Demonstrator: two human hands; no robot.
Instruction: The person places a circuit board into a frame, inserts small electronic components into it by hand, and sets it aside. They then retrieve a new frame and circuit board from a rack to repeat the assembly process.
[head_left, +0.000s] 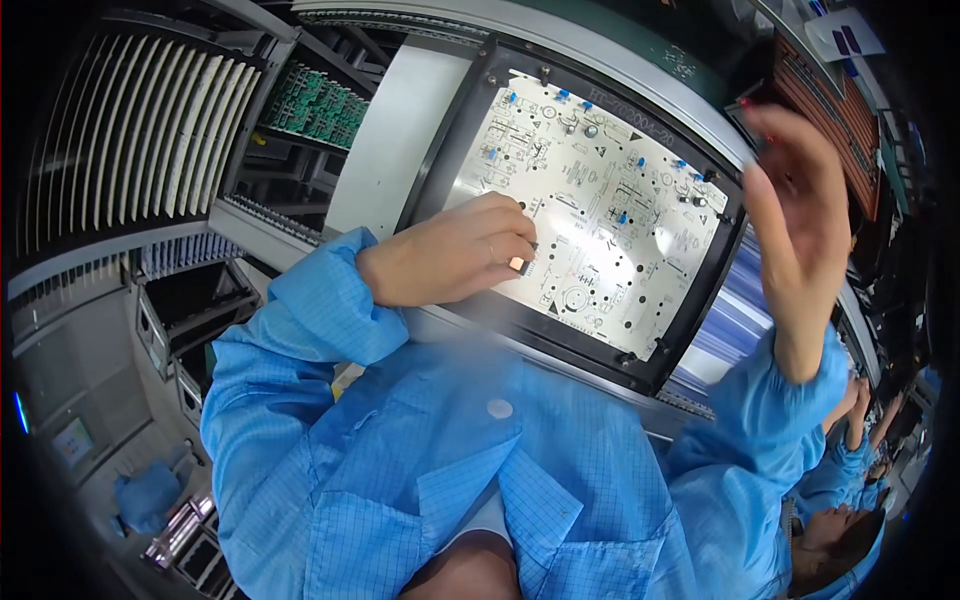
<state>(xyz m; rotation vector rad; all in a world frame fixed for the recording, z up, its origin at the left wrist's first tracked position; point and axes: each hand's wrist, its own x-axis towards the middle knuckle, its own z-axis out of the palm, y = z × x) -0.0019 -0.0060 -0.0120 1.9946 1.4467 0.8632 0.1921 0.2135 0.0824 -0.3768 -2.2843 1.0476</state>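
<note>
left hand (455, 252) curled over the white circuit board (590, 200), fingertips pinching what looks like a small dark component (522, 264) against it, board seated in a black frame (690, 325) on the conveyor, right hand (795, 205) raised beside the frame, fingers loosely open, holding nothing, blue sleeves (310, 310)

Left hand (455, 252) presses white circuit board (600, 200); right hand (800, 200) seemingly raised.

rack w/ green boards (315, 105), white slotted rack (140, 130)

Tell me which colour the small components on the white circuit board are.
Blue: the small components are scattered over the white circuit board, seen best in the head view.
</note>
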